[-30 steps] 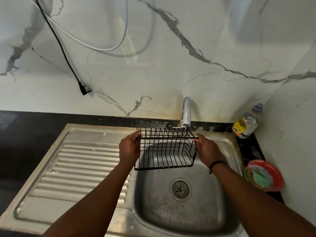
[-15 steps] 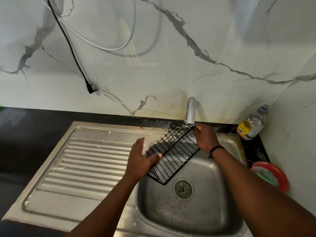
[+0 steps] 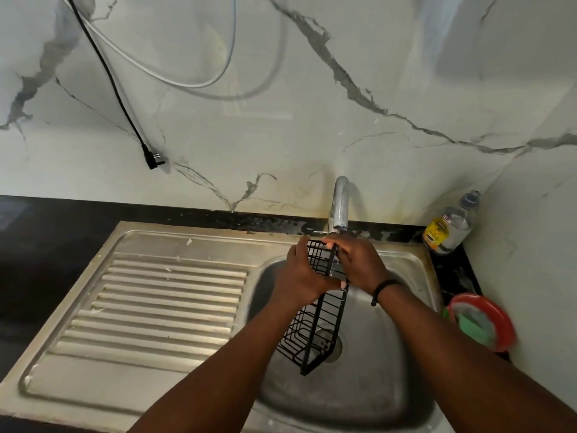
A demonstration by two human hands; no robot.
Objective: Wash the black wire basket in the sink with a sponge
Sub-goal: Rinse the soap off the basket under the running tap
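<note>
The marble-patterned wall (image 3: 312,89) is filling the whole upper half of my view, with grey veins running across it, a black cable (image 3: 106,76) dangling down to a loose plug (image 3: 153,159) and a white cable (image 3: 175,79) looping beside it. Below that, the stainless steel sink unit (image 3: 156,367) is lying set into a dark countertop (image 3: 46,245), its ribbed drainboard (image 3: 162,307) stretching off to my left and the basin (image 3: 390,354) sitting directly under my arms. The chrome tap (image 3: 339,204) is standing at the back edge of the basin, right above my hands.

I am holding the black wire basket (image 3: 312,335) over the basin, turned on end so that it is hanging long and narrow, its lower end hovering above the drain (image 3: 335,346) and its upper end just under the tap spout. My left hand (image 3: 299,273) is gripping the upper part of the basket from the left, fingers curled around the wires and thumb reaching across. My right hand (image 3: 359,264) is clasping the same upper end from the right, fingers wrapped around the frame, a black band (image 3: 382,289) on that wrist.

At the right corner, a clear plastic bottle with a yellow label (image 3: 448,228) is standing on the counter against the wall. Nearer to me, a red-rimmed dish (image 3: 499,323) is sitting on the counter's right edge with something green (image 3: 471,326) lying in it; I cannot tell whether it is the sponge.
</note>
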